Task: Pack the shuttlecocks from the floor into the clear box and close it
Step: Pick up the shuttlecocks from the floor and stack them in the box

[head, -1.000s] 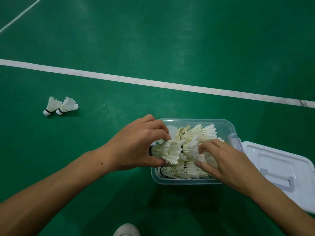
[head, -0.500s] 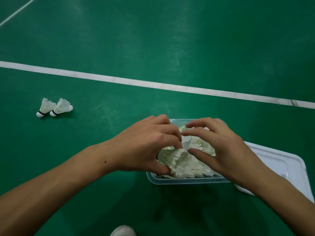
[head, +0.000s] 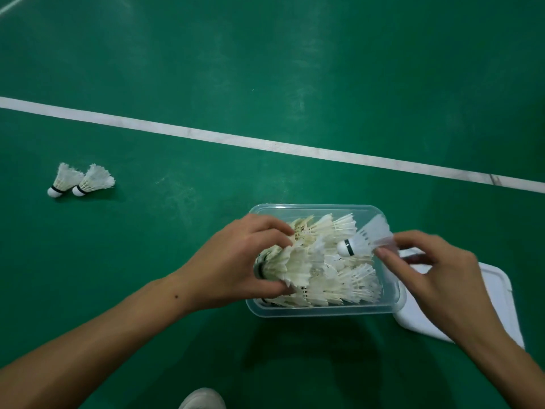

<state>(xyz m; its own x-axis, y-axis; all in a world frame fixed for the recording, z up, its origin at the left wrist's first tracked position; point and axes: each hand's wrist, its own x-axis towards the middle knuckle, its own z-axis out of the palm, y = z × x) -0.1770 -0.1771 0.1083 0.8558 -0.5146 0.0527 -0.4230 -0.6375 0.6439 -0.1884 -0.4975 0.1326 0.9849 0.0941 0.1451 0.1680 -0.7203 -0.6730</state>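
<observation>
The clear box (head: pixel 321 310) is sitting open on the green floor (head: pixel 265 69), on the near side of the white line (head: pixel 265 144), and is holding a heap of shuttlecocks (head: pixel 339 278) lying on their sides; the left hand (head: pixel 236 261) is reaching over the box's left end, its fingers (head: pixel 265 228) curling around a nested stack (head: pixel 283 265) and gripping it there; the right hand (head: pixel 433 276) is hovering over the box's right end, its fingers (head: pixel 386 255) pinching the feathers of a single shuttlecock (head: pixel 358 245) with its cork pointing left, above the heap; the white lid (head: pixel 495 290) is lying on the floor just beside the box's right end, partly under the right hand; two loose shuttlecocks (head: pixel 81 181) are lying touching each other on the floor, well apart to the left; a shoe tip (head: pixel 203 399) is showing at the near edge.
</observation>
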